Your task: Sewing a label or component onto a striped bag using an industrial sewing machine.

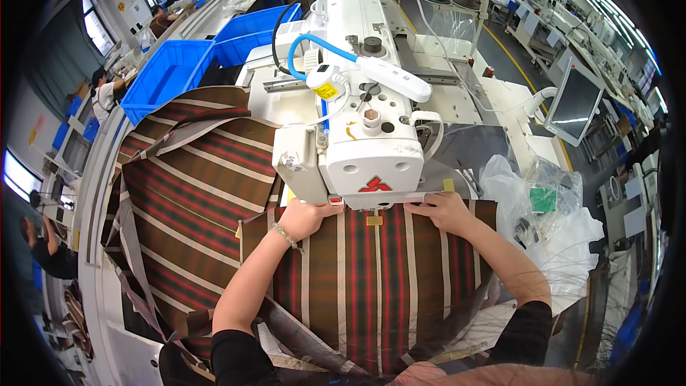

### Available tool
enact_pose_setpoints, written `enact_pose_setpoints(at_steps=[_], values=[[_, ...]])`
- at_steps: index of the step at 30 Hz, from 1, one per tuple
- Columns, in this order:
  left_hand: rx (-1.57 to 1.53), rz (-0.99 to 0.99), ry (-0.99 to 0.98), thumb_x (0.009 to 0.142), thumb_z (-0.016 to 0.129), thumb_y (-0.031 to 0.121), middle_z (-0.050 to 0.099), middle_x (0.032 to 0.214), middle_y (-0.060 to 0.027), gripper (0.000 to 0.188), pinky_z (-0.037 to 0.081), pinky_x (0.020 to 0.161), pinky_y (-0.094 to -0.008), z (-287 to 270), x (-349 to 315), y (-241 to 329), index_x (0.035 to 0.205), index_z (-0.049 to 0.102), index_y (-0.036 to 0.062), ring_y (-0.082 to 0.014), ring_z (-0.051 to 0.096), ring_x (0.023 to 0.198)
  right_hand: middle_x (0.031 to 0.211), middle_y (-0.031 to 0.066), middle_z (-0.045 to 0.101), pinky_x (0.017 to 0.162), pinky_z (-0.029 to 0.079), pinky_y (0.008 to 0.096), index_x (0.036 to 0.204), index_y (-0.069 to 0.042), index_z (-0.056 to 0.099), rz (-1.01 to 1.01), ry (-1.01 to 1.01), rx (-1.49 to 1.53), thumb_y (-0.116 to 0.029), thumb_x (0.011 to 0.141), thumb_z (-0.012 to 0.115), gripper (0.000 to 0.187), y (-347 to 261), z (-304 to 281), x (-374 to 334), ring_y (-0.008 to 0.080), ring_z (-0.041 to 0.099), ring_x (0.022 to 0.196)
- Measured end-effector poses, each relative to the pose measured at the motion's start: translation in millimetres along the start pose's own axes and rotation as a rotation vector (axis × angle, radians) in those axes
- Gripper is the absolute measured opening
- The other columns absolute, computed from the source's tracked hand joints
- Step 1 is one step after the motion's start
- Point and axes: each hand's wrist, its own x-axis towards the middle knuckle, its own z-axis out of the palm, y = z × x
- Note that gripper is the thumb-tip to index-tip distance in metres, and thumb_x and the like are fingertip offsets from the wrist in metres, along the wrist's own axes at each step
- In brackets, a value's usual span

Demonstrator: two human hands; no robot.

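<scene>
Your left hand (304, 218) and right hand (446, 212) point inward, one at each side of the sewing head (371, 164); the fingers lie extended on the striped fabric (389, 279), with a gap between the two hands; the foremost tips meet the lower edge of the head, so you cannot tell whether they pinch the cloth or only press it. Between the fingertips, just toward your body, is a small yellowish plate (374, 221); the striped fabric runs under the fingers and spreads back toward you, its stripes pointing at the head.

The step in hand appears to be locating the far edge of the fabric beneath the head; the next move calls for squaring that edge, pressing evenly with both hands and holding the fingertips clear of the needle area before any stitching.

Outward of the left fingers, a bracelet (286, 236) circles your wrist; farther left lies a second striped piece (193, 200), rumpled along its border; beyond it, forward, stand blue bins (171, 75). Outward of the right fingers are clear plastic bags (557, 186); beyond them, forward, stands a screen (574, 104).
</scene>
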Motion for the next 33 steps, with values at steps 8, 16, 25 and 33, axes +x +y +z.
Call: enact_pose_setpoints(at_steps=[8, 16, 25, 33], values=[[0.040, 0.074, 0.026, 0.074, 0.061, 0.002, 0.067, 0.082, -0.0036, 0.031, 0.051, 0.067, -0.0369, -9, 4, 1, 0.096, 0.072, 0.0206, -0.0241, 0.064, 0.081, 0.073, -0.0004, 0.054, 0.054, 0.049, 0.0294, 0.114, -0.030, 0.063, 0.002, 0.018, 0.049, -0.004, 0.072, 0.060, 0.049, 2, 1, 2, 0.0180, 0.059, 0.061], [0.093, 0.012, -0.048, 0.074, 0.058, 0.005, 0.066, 0.080, -0.0007, 0.033, 0.050, 0.060, -0.0334, -2, -1, 0, 0.099, 0.071, 0.0207, -0.0206, 0.063, 0.072, 0.076, -0.0007, 0.057, 0.054, 0.050, 0.0301, 0.113, -0.031, 0.064, 0.013, 0.028, 0.045, -0.003, 0.069, 0.060, 0.052, 1, -3, 2, 0.0181, 0.060, 0.063], [0.151, -0.024, -0.137, 0.074, 0.053, 0.003, 0.063, 0.091, -0.0014, 0.045, 0.045, 0.081, -0.0371, 1, -10, 5, 0.111, 0.066, 0.0237, -0.0198, 0.060, 0.087, 0.071, 0.0010, 0.054, 0.055, 0.049, 0.0324, 0.107, -0.030, 0.065, 0.023, 0.052, 0.046, -0.004, 0.068, 0.060, 0.047, -2, -1, 3, 0.0218, 0.057, 0.061], [0.229, -0.008, -0.072, 0.084, 0.053, 0.019, 0.044, 0.135, -0.0108, 0.049, 0.032, 0.101, -0.0467, 5, -30, 52, 0.131, 0.047, 0.0089, -0.0253, 0.040, 0.127, 0.071, 0.0017, 0.052, 0.057, 0.048, 0.0332, 0.105, -0.027, 0.066, 0.016, 0.052, 0.014, -0.004, 0.070, 0.058, 0.043, -4, -3, 7, 0.0223, 0.056, 0.065]])
